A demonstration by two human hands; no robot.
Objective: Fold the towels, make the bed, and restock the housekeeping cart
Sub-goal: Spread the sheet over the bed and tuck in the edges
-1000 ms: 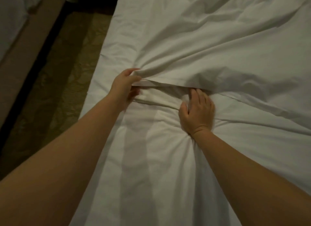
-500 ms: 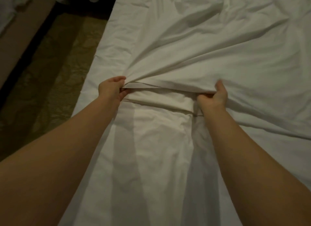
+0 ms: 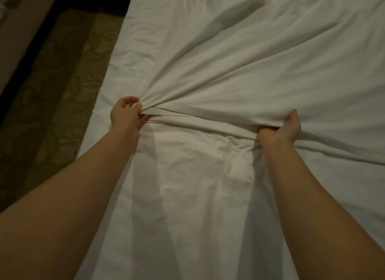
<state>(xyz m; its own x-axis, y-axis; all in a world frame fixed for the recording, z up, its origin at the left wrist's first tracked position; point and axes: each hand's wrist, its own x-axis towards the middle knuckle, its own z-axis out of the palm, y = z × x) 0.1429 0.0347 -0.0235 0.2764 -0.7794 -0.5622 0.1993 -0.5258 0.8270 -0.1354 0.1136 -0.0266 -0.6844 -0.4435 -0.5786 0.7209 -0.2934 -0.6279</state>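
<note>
I am seeing flat bedding (image 3: pixel 198 175) lying open between my left hand (image 3: pixel 126 115) and right hand (image 3: pixel 281 129). Beyond both hands, the gathered sheet (image 3: pixel 239 75) is ridging up. Left of the left hand, carpet (image 3: pixel 52 104) is lying lower.

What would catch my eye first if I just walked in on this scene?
Two hands stand out at the middle of the view: the left hand and the right hand each grip the edge of the white sheet. Creases fan out from both grips across the sheet toward the far side of the bed. Left of the bed lies a dim patterned carpet.
</note>
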